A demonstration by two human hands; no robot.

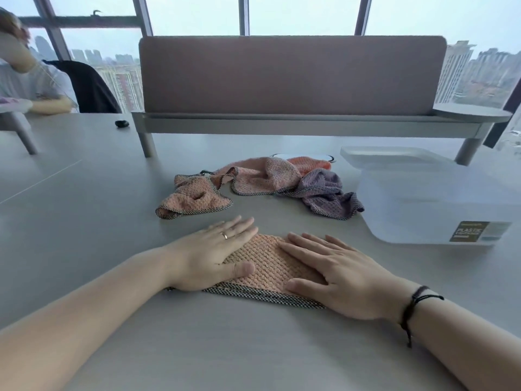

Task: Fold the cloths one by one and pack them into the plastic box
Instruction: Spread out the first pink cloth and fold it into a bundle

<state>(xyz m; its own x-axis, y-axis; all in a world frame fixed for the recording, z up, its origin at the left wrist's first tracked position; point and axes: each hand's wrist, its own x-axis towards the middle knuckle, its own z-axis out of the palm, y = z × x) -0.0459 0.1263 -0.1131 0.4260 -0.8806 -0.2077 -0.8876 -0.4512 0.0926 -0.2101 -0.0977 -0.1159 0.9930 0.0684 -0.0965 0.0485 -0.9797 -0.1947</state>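
A folded peach waffle-weave cloth (267,263) with a dark checked hem lies flat on the grey table in front of me. My left hand (214,255) presses on its left part with straight fingers. My right hand (335,272) lies flat on its right part. Behind it sits a loose pile of unfolded cloths: a crumpled peach one (194,197), a pink one (265,176), an orange one (310,163) and a purple one (329,194). The translucent plastic box (428,198) with a label stands to the right, its lid on top.
A pink desk divider on a grey raised shelf (293,77) crosses the table behind the pile. A small black object (121,123) lies at the far left. Another person sits at the far left by a dark chair (87,86). Windows are behind.
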